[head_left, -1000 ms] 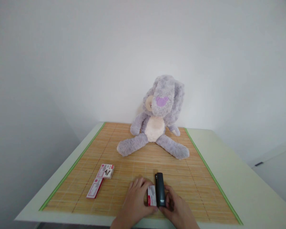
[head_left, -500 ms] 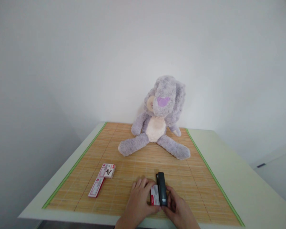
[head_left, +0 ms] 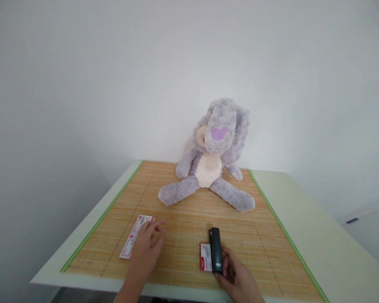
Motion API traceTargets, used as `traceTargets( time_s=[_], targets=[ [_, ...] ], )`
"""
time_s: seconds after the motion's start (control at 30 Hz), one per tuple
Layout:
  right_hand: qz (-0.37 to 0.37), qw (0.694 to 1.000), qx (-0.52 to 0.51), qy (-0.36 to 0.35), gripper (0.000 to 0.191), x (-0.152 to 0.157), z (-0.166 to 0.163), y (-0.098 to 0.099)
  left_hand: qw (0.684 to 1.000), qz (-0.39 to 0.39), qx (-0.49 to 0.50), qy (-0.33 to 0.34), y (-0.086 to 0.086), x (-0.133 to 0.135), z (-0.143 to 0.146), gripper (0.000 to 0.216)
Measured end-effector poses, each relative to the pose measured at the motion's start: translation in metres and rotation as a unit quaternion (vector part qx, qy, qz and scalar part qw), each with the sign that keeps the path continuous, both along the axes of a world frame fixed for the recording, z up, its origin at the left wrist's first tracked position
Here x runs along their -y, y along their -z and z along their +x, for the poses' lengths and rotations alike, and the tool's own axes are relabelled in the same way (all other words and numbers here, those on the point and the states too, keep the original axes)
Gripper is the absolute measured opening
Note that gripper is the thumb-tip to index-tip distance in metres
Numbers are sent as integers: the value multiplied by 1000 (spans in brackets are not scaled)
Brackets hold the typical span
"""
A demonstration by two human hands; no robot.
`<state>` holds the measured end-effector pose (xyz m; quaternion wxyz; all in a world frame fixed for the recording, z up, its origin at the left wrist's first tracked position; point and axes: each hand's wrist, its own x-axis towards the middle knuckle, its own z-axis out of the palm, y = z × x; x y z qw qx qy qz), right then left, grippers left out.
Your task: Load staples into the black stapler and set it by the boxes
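Plain white walls (head_left: 189, 63) stand behind a pale counter (head_left: 293, 202), and a straw-colored mat (head_left: 177, 252) lies under all the small things. I see the left hand (head_left: 145, 246) with its thumb and fingers apart, over two flat boxes (head_left: 135, 227). I can't tell if it touches them. The right hand (head_left: 240, 275) has bent fingers against the near end of a dark stapler (head_left: 217, 250). I can't tell if they pinch it tight. A small box (head_left: 206, 257) sits left of those fingers, right beside the stapler.

Things could go wrong: if the right fingers push sideways, the stapler may shove the small box crooked. If the left fingers come down carelessly, they may knock the flat boxes out of line.

The stapler is long, smooth and hard-looking. The boxes are red and white and look like thin card, which could dent. The mat is made of skinny sticks with green edges, so it looks bumpy. Beyond both hands' fingers sits a fluffy gray toy (head_left: 208, 168) with floppy ears.
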<state>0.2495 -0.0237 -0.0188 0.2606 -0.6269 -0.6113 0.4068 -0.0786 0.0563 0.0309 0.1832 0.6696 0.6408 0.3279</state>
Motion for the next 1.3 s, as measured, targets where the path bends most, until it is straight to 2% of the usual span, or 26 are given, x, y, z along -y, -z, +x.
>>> traceTargets(
  time_s=[0.1, 0.17, 0.37, 0.73, 0.87, 0.97, 1.0, 1.1, 1.2, 1.3],
  targets=[
    [-3, 1000, 8, 1, 67, -1, -1, 2, 978, 35, -127, -159, 7, -7, -43, 42],
    [0, 1000, 12, 7, 67, -1, -1, 2, 966, 7, -173, -194, 12, -9, -59, 46],
    [7, 1000, 12, 17, 68, 0, -5, 1, 966, -103, -171, -163, 11, -16, -66, 53],
    [29, 999, 22, 21, 71, 3, -7, 0, 959, -115, -206, -157, 10, -19, -64, 55],
    [29, 999, 18, 25, 71, 4, -9, 1, 955, -87, -209, -192, 0, -20, -50, 52],
    [34, 999, 13, 28, 70, 4, -10, 1, 947, -26, -193, -254, -12, -13, -24, 53],
    [38, 999, 11, 30, 70, 4, -11, 1, 949, -2, -182, -256, -15, -9, -12, 53],
    [44, 998, 9, 38, 68, 4, -11, -1, 969, 38, -135, -201, -14, 9, 25, 50],
    [36, 999, 6, 31, 69, 5, -11, -4, 985, 68, -76, -139, -1, 27, 54, 47],
    [38, 999, 3, 24, 69, 5, -11, -5, 991, 90, -6, -102, 15, 45, 71, 45]
  ],
)
